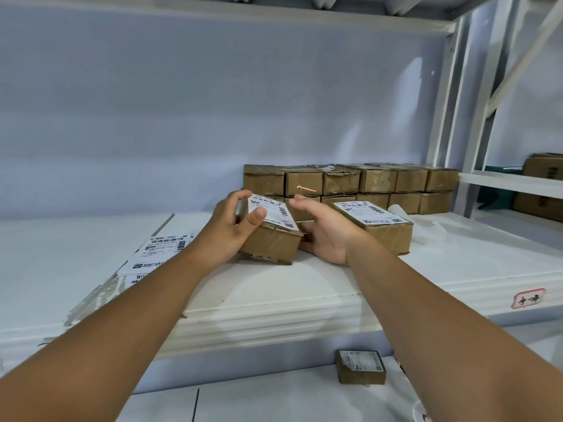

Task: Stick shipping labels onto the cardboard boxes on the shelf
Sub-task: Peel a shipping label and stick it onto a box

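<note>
A small cardboard box (269, 243) with a white shipping label (272, 212) on its top sits tilted on the white shelf (304, 287). My left hand (231, 228) grips its left side, thumb pressing on the label. On the box's right side, my right hand (323, 231) holds it, palm toward it and fingers curled round its far edge. A second labelled box (376, 228) lies just right of my right hand. Behind stand two rows of unlabelled boxes (350, 185). Loose labels (155, 251) lie on the shelf to the left.
Backing paper (426, 226) lies crumpled right of the boxes. One labelled box (361, 367) rests on a lower surface below the shelf edge. More cartons (542, 184) stand on the neighbouring rack at right. A small red-framed tag (528, 298) is stuck on the shelf's front edge.
</note>
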The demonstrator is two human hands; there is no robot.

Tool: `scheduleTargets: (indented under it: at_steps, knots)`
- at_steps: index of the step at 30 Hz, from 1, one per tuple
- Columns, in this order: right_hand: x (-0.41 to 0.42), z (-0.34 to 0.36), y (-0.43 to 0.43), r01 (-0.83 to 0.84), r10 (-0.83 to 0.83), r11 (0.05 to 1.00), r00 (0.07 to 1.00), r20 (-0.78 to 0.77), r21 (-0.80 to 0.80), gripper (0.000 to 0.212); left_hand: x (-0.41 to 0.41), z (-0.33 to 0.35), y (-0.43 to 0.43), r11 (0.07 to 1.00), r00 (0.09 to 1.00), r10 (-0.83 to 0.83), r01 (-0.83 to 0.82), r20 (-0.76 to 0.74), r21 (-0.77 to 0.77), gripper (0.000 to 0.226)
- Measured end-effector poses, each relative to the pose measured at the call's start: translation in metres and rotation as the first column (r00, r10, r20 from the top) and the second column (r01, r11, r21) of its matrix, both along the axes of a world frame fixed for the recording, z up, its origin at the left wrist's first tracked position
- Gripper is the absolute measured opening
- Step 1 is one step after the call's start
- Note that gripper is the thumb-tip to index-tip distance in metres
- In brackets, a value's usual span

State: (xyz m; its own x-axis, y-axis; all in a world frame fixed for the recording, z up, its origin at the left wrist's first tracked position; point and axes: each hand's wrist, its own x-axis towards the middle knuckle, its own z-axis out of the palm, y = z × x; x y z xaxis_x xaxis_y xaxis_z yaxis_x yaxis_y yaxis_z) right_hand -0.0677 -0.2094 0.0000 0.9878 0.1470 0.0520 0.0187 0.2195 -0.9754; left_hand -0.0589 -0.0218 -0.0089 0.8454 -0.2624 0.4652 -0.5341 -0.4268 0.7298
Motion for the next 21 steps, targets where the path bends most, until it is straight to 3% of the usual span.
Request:
scheduleTargets:
  at_steps: [7,10,15,18,21]
  knots:
    - [-0.002,0.001,-0.002,-0.104,0.1,0.989,0.994,0.047,0.101,0.05,0.0,-0.004,-0.003,1.0,1.0,-0.009,0.009,0.025,0.028,0.075]
    - [-0.002,0.001,-0.002,-0.063,0.058,0.996,0.995,0.081,0.066,0.046,0.002,-0.006,-0.003,0.999,1.0,-0.019,0.019,0.003,0.036,0.069]
    - [0.006,-0.003,0.002,0.131,-0.102,0.974,0.982,0.16,-0.184,0.043,0.005,-0.008,-0.002,0.991,1.0,-0.002,-0.002,0.031,0.134,0.059]
    - [0.01,-0.006,0.001,0.276,-0.159,0.845,0.948,0.277,-0.459,0.044,0.004,-0.009,-0.003,0.975,0.997,0.012,-0.028,0.071,0.22,0.046]
    - [0.013,-0.011,-0.002,0.355,-0.196,0.731,0.927,0.32,-0.582,0.045,0.004,-0.01,-0.003,0.97,0.996,0.005,-0.027,0.093,0.242,0.036]
